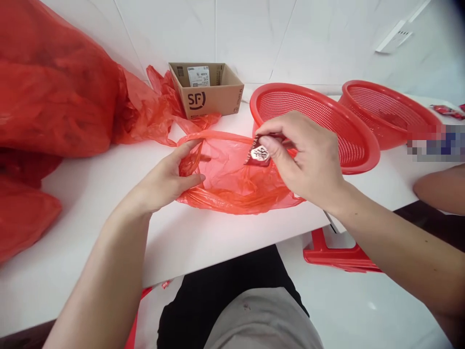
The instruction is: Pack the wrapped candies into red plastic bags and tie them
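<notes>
A small red plastic bag (pixel 232 182) lies open on the white table (pixel 90 203) in front of me. My left hand (pixel 169 182) pinches the bag's left rim and holds its mouth open. My right hand (pixel 303 157) hovers over the bag's opening and grips a small dark red packet (pixel 258 155) with a white pattern between thumb and fingers. The packet hangs just above the bag's mouth, next to the near red basket.
Two red mesh baskets (pixel 319 121) (pixel 388 114) stand at the right. An open SF cardboard box (pixel 208 89) sits at the back by the wall. Big red plastic bags (pixel 54 97) fill the left. Another person's arm (pixel 441 189) rests at the right edge. A red stool (pixel 337 254) stands below.
</notes>
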{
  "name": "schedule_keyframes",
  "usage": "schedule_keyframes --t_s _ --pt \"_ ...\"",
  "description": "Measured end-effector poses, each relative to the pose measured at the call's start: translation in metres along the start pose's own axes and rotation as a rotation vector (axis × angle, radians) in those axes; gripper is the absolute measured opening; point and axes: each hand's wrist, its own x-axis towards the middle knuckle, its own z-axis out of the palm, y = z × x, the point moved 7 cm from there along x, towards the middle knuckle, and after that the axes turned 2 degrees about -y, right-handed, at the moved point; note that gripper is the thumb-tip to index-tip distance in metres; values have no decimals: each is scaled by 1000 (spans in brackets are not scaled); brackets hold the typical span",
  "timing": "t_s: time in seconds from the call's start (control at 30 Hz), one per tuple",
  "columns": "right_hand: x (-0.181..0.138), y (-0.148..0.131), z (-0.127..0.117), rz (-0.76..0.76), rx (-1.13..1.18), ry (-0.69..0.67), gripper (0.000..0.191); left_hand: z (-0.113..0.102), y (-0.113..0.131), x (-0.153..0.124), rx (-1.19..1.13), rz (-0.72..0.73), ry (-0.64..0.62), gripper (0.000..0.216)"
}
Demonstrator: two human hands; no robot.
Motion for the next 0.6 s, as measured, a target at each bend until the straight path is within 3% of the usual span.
schedule_keyframes --t_s 0.13,0.2,0.33,0.47,0.53,0.6 --pt "-6 5 43 2 -78 -365 28 1 1 0 9 20 -16 73" --pt "-12 9 48 32 -69 -452 31 0 0 0 4 16 -19 75" --pt "-5 19 8 152 142 -316 23 0 -1 0 -33 2 -28 80" --pt "15 70 -34 306 -33 -183 17 2 -1 0 -31 6 -57 80" --pt "19 111 -28 405 -179 -337 21 3 0 0 -10 2 -60 79" --pt "11 149 -7 458 -280 -649 39 3 0 0 25 -12 -57 76"
